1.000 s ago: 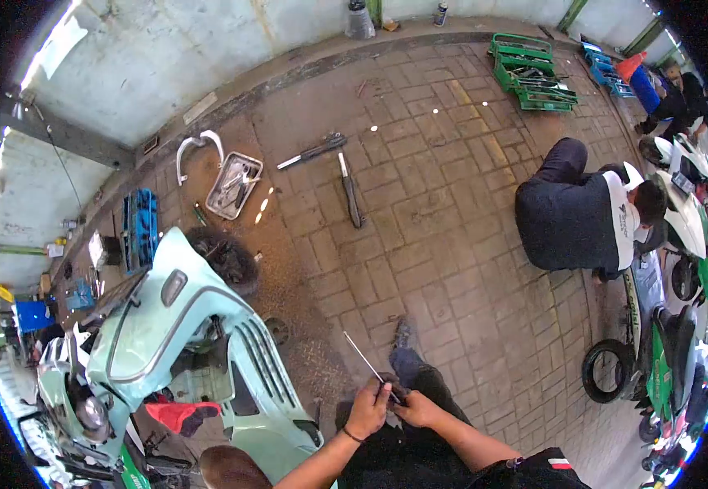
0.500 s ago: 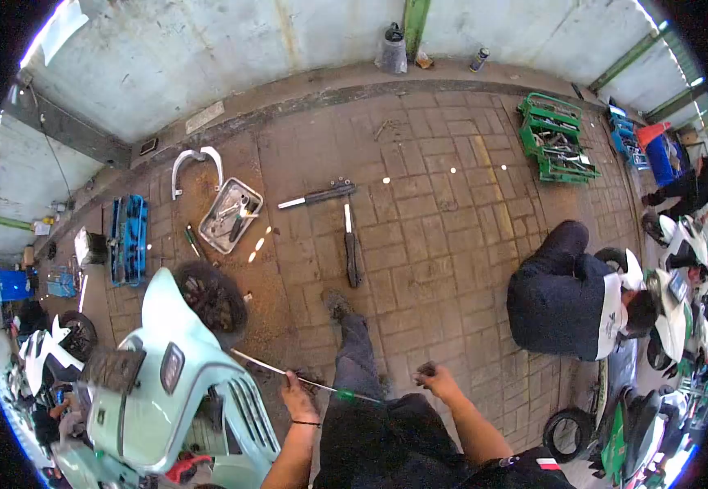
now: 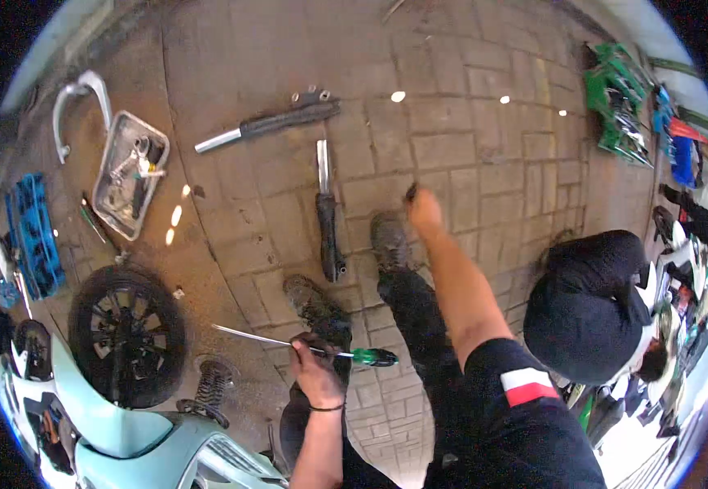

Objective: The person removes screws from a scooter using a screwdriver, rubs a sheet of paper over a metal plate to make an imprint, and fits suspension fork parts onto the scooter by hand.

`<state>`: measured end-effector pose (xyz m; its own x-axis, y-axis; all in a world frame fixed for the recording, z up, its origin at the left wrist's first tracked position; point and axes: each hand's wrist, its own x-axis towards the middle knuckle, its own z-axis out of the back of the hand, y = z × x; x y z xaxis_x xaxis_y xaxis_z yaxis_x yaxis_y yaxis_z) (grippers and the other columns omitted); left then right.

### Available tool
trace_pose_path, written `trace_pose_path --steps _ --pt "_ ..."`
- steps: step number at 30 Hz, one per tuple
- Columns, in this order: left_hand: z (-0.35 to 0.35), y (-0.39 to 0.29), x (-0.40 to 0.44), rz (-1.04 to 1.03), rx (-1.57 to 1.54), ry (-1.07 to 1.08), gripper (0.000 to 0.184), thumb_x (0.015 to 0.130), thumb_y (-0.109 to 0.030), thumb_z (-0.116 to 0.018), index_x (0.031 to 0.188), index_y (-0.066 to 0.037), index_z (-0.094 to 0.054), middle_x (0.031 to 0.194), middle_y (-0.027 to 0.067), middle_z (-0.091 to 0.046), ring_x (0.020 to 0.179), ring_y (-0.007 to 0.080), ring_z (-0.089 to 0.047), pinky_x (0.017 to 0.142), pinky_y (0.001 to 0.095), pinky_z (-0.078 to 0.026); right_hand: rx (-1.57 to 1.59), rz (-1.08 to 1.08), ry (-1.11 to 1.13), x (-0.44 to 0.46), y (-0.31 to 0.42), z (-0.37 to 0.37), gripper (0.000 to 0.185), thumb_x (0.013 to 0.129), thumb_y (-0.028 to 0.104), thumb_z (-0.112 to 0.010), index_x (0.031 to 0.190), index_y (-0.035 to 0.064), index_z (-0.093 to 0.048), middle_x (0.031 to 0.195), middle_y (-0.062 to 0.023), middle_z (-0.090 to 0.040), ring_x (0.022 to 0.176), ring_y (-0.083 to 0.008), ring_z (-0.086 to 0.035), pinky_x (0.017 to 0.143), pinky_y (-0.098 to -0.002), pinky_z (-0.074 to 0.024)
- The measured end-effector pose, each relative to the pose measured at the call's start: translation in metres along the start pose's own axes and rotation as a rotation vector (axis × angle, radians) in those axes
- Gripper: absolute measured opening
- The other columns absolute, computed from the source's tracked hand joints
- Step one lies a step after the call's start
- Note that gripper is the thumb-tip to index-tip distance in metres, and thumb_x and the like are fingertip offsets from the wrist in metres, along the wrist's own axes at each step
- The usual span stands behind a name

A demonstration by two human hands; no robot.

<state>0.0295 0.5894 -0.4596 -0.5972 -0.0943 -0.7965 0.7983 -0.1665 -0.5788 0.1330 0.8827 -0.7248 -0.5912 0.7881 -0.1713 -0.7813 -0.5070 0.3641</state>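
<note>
A long-shafted screwdriver (image 3: 374, 357) with a green and black handle lies across my left hand (image 3: 319, 376), whose fingers are closed around its shaft. The tip points left and the handle points right, over my legs. My right hand (image 3: 425, 210) is stretched forward above the paving, its fingers curled. Something dark shows at its fingertips, too blurred to name. To the left of that hand, a front fork leg (image 3: 327, 232) lies lengthwise on the floor. Another fork leg (image 3: 276, 122) lies crosswise beyond it.
A metal tray (image 3: 101, 200) of tools and parts sits at left beside a curved silver bar (image 3: 62, 122). Nearer are a wheel (image 3: 89, 359), a coil spring shock (image 3: 213, 383) and a pale green scooter (image 3: 117, 424). A crouching person (image 3: 586, 310) and a green toolbox (image 3: 606, 98) are at right.
My view has tilted down and moved closer to the floor. My right hand has reached forward from near my lap. My left hand still holds the screwdriver, its handle now in plain view.
</note>
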Motion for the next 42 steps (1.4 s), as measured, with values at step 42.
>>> trace_pose_path --steps 42 --pt "-0.049 -0.062 0.046 -0.053 0.580 0.194 0.043 0.094 -0.036 -0.041 0.095 0.005 -0.053 0.080 0.0158 -0.056 0.075 0.0267 -0.051 0.071 0.0324 -0.040 0.311 -0.187 0.022 0.264 0.106 -0.024 0.040 0.079 0.036 -0.060 0.094 -0.0008 -0.056 0.089 -0.0193 -0.061 0.082 -0.0317 -0.061 0.070 -0.0387 -0.0476"
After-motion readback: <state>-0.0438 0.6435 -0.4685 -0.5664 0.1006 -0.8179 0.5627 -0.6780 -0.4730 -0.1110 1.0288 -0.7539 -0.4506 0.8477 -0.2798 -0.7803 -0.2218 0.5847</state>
